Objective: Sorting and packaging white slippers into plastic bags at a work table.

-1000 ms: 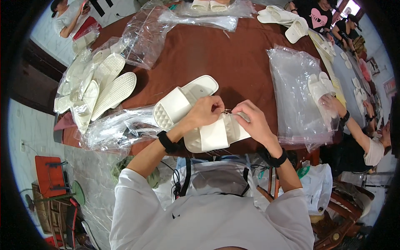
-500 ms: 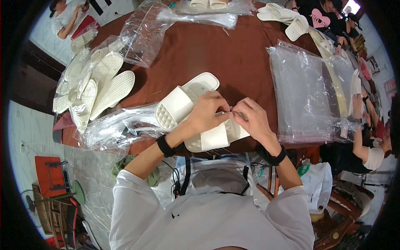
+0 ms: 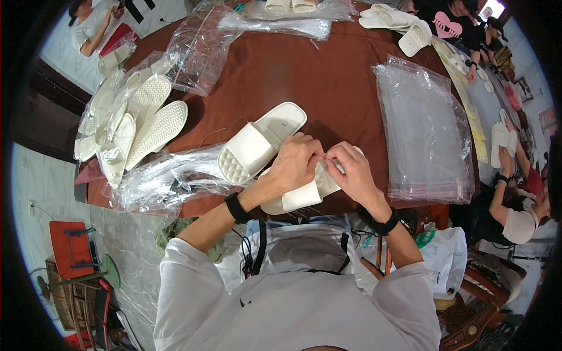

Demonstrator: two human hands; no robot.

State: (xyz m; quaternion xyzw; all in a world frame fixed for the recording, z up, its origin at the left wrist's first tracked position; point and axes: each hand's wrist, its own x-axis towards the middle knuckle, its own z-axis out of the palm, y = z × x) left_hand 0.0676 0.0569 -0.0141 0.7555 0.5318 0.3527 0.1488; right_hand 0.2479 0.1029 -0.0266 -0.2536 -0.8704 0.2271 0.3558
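Observation:
Two cream slide slippers lie at the near edge of a brown table (image 3: 304,76). One slipper (image 3: 260,140) rests on its own to the left, strap up. Over the nearer slipper (image 3: 295,196) my left hand (image 3: 297,161) and my right hand (image 3: 351,172) meet, fingertips pinched together on something small at its strap; what that is I cannot make out. Both wrists wear black bands.
A stack of clear plastic bags (image 3: 424,131) lies to the right. A pile of cream slippers (image 3: 132,123) and crumpled plastic (image 3: 158,181) sits at the left. More bags and slippers (image 3: 392,17) are at the far edge. Another person (image 3: 515,199) works at the right.
My hands stay pinched together over the nearer slipper. The person at the right has pulled an arm back off the bag stack, taking the slippers that lay there away.

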